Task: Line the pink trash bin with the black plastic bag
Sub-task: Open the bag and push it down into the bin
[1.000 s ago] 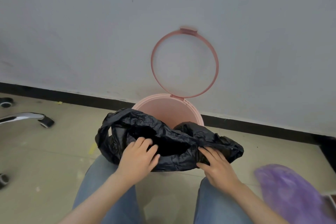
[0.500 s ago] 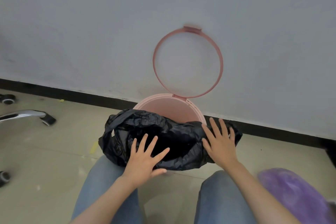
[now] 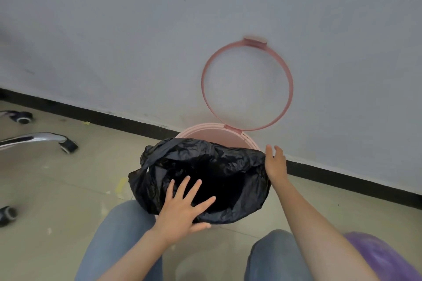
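Observation:
The pink trash bin (image 3: 214,133) stands on the floor against the wall, its pink ring lid (image 3: 289,89) swung up and leaning on the wall. The black plastic bag (image 3: 219,169) is spread over the bin's mouth and covers all but the far rim. My left hand (image 3: 185,207) lies flat on the bag's near edge with fingers spread. My right hand (image 3: 275,162) presses the bag's right edge against the bin's side, fingers extended. Neither hand pinches the plastic.
An office chair's chrome leg and caster (image 3: 66,145) reach in from the left, with more casters (image 3: 21,117) (image 3: 6,214) nearby. A purple bag (image 3: 386,255) lies at the lower right. My knees in jeans (image 3: 118,235) flank the bin. A black baseboard (image 3: 114,118) runs along the wall.
Both hands let go of the bag's rim and opened flat. My right hand slid out along the bin's right side. The bag spread wider over the bin's mouth.

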Tool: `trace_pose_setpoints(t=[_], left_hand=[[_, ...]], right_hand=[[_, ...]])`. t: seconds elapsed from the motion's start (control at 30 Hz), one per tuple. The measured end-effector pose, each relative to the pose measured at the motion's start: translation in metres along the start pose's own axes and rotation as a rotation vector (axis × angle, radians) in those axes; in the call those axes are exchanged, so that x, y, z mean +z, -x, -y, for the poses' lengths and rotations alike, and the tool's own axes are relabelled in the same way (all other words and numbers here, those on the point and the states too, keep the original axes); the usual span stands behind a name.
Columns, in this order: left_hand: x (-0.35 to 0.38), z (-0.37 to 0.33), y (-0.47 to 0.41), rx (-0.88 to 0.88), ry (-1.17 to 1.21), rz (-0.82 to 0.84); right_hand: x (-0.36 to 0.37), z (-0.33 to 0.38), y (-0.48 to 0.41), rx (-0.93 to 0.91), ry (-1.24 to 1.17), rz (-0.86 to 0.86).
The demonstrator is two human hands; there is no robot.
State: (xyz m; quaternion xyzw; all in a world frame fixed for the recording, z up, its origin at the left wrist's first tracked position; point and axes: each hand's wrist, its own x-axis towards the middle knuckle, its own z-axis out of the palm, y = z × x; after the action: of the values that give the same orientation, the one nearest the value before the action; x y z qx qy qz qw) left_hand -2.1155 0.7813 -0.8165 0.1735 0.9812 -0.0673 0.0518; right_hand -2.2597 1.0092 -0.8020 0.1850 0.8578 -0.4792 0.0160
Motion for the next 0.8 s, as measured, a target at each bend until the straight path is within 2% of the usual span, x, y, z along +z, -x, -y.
trace_pose_setpoints(t=[0.1, 0.13, 0.17, 0.27, 0.33, 0.5, 0.57, 0.63, 0.67, 0.73, 0.8], left_hand=[[0.001, -0.002, 0.001, -0.006, 0.011, 0.014], [0.002, -0.003, 0.002, -0.011, 0.022, 0.017], [0.004, -0.003, 0.002, -0.012, 0.032, 0.009], [0.007, -0.005, 0.003, -0.003, 0.034, -0.032], [0.006, -0.008, 0.004, -0.022, 0.036, -0.079], [0.000, -0.023, 0.011, -0.103, 0.080, -0.182], [-0.005, -0.024, 0.008, -0.154, 0.133, -0.351], [-0.014, -0.011, -0.001, -0.306, 0.173, -0.443], [-0.018, 0.000, -0.007, -0.413, 0.178, -0.426], [-0.020, 0.024, -0.016, -0.589, 0.252, -0.251], [-0.003, 0.045, -0.027, -0.654, 0.419, -0.072]], right_hand=[[-0.012, -0.009, 0.033, -0.141, -0.028, -0.236], [-0.015, -0.016, 0.047, -0.175, 0.003, -0.262], [-0.015, -0.023, 0.060, -0.206, 0.078, -0.231], [0.001, -0.037, 0.083, -0.167, 0.380, 0.059], [0.012, -0.033, 0.080, -0.142, 0.492, 0.144], [0.023, -0.021, 0.057, -0.137, 0.429, 0.179], [0.022, -0.022, 0.052, -0.149, 0.406, 0.212], [0.023, -0.022, 0.049, -0.157, 0.365, 0.230], [0.024, -0.022, 0.049, -0.153, 0.345, 0.237], [0.024, -0.022, 0.047, -0.149, 0.322, 0.247], [0.023, -0.023, 0.043, -0.149, 0.319, 0.262]])
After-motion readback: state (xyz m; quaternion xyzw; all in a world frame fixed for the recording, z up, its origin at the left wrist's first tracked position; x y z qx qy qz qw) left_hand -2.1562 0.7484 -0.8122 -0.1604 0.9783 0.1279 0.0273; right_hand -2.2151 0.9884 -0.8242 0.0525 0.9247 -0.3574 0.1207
